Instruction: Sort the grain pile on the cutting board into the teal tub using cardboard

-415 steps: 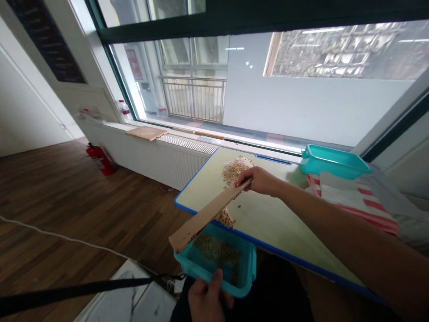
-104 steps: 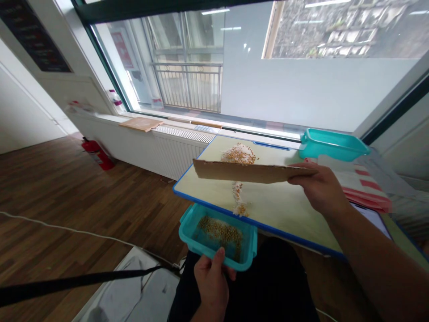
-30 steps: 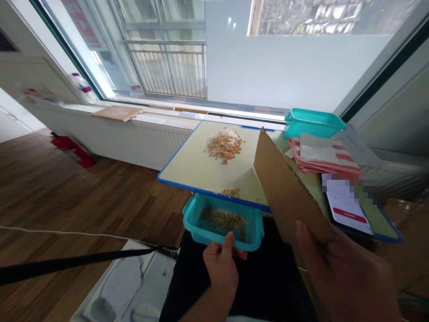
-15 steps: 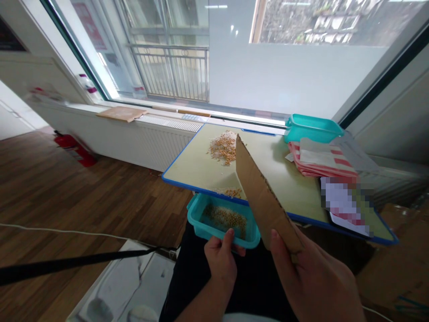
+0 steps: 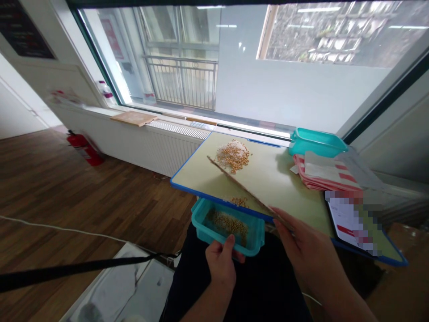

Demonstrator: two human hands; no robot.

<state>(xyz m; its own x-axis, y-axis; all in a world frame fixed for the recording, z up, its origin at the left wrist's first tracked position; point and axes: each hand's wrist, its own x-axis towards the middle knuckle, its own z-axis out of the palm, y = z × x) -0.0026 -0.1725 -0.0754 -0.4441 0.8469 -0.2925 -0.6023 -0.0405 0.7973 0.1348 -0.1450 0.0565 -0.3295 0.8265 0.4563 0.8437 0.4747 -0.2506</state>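
My left hand (image 5: pixel 221 264) grips the near rim of a teal plastic tub (image 5: pixel 197 219), its thumb over the edge. Mixed yellow kernels and pale grains (image 5: pixel 229 223) cover the tub's bottom. The tub sits over my lap, just below the table's blue edge. In my right hand (image 5: pixel 301 243) is a flat piece of cardboard (image 5: pixel 239 185), seen nearly edge-on, slanting across the table. Beyond it lies a heap of yellow kernels and white grains (image 5: pixel 233 155). A smaller scatter of kernels (image 5: pixel 239 202) rests by the table edge above the tub.
The pale tabletop (image 5: pixel 284 188) carries a second teal tub (image 5: pixel 318 142), folded red-and-white cloths (image 5: pixel 326 172) and a tablet (image 5: pixel 351 223) on the right. A window and radiator (image 5: pixel 167 150) stand behind. A fire extinguisher (image 5: pixel 85 148) is on the floor at left.
The cardboard has turned from showing its broad face to nearly edge-on, its far end swinging left in front of the heap. My left hand still holds the tub. The view has tilted slightly.
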